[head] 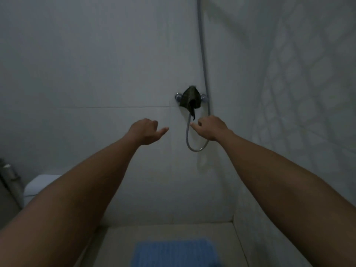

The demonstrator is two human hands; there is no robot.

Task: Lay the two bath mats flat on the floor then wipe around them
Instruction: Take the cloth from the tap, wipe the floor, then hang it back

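On the far wall (96, 74), straight ahead of us, we count one dark cloth (189, 98) draped over the tap fitting, with two rounded metal knobs showing: one knob (178, 97) at its left and a second knob (203, 97) at its right. The cloth looks soft and crumpled, roughly triangular, with a thin tail hanging from its lower edge. One smooth grey hose (202, 54) runs down the wall from the top of the view, passes just right of the cloth and curls into a single U-shaped loop below it.

We see two bare arms stretched toward the fitting. Our left hand (146, 132) hangs in the air left of the loop, fingers loosely curled and the thumb pointing right, holding nothing. Our right hand (211, 128) is just below the cloth's tail, in front of the hose, its fingers loosely curled with one fingertip stretched left; it grips nothing that we can see, and whether it touches the tail or the hose we cannot tell.

We count only one bath mat (173, 253) in view: a blue rectangle with a ribbed, knobbly texture, lying flat on the pale floor (227, 245) at the near edge, between our forearms. The wall is smooth, large pale tile with thin joints. On the right hangs one pale curtain (308, 93) with a diamond pattern
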